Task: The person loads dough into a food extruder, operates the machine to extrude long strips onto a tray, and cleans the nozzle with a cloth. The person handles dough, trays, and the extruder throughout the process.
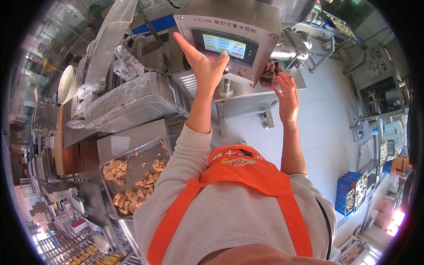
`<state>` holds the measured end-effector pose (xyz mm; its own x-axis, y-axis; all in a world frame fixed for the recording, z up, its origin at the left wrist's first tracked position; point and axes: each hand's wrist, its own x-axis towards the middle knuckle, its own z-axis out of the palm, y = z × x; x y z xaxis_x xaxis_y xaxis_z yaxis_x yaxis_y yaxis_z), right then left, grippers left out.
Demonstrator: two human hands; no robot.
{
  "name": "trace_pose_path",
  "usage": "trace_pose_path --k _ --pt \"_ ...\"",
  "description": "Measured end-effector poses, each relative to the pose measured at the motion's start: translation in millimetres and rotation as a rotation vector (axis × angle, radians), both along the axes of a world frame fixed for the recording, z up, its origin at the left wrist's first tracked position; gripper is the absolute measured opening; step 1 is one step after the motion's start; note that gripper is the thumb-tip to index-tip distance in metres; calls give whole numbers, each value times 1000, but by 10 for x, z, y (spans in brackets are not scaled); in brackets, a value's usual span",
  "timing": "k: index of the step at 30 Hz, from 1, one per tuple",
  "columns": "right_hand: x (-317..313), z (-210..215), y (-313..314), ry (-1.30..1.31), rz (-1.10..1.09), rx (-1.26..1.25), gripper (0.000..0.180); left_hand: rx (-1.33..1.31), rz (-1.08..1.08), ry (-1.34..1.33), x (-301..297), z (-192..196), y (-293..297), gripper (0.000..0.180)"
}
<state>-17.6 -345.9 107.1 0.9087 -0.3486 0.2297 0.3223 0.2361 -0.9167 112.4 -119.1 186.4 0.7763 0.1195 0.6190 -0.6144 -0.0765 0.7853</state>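
A steel machine's control box (229, 12) stands in front of me, with a lit colour touchscreen (221, 44) set in its face. My left hand (204, 70) is spread at the screen's left side. Its thumb reaches the lower part of the display, and its fingers stretch past the box's left edge. Beyond my right hand (288, 97), a crumpled brown cloth (268, 74) lies beside the box on the steel stand. That hand is raised with fingers extended and holds nothing; its fingertips come close to the cloth, and I cannot tell whether they touch it.
To my left, a steel tray (128, 154) holds clumps of pale brown, meat-like food (132, 198). A dusty metal machine (132, 101) stands beyond it. Below the control box is a steel stand (247, 104). Blue crates (345, 190) sit on the floor at the right.
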Motion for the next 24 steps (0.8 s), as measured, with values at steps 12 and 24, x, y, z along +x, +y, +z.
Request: trace_pose_path --k 12,24 --pt "-63 -14 -63 2 -17 9 67 -23 -16 23 -23 28 -27 121" --pt "-103 -402 -7 -60 -4 348 61 -7 -48 11 -68 24 15 109"
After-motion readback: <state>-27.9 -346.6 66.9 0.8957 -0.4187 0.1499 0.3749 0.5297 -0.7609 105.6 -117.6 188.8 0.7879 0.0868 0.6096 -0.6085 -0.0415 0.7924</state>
